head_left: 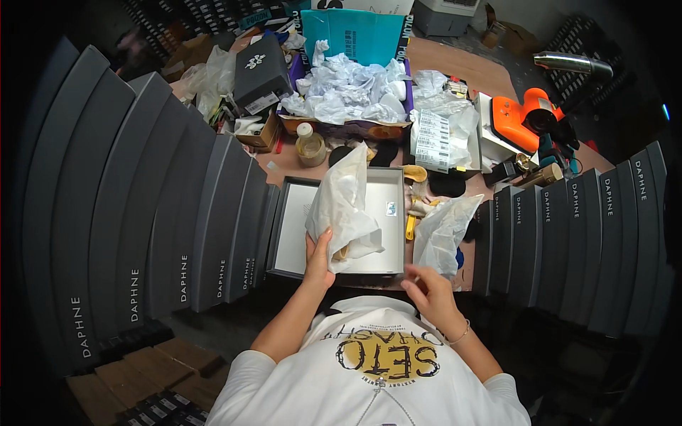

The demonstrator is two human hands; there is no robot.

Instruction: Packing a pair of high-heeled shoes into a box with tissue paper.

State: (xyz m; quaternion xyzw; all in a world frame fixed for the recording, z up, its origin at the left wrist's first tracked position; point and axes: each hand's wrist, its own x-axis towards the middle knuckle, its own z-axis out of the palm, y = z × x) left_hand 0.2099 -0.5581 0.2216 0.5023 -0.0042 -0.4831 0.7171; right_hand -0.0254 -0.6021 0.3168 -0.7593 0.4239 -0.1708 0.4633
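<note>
My left hand (320,259) is closed on the lower left side of a bundle wrapped in white tissue paper (346,202). A bit of something tan shows at the bundle's lower end; the paper hides the rest. It is held above a shallow grey box with a white inside (291,213), which has a small blue-and-white sticker (391,209) in it. Just off the box's near right corner, my right hand (432,292) has its fingers loosely bent and apart, nothing in them. Close beyond it lies a second piece of white wrapping paper (442,238).
Tall rows of dark grey boxes (170,206) stand to my left and more boxes (568,241) to my right. Farther back are a box of crumpled paper (355,89), a glue-like bottle (310,145), a label sheet (432,138), an orange device (515,124) and a yellow-handled brush (410,226).
</note>
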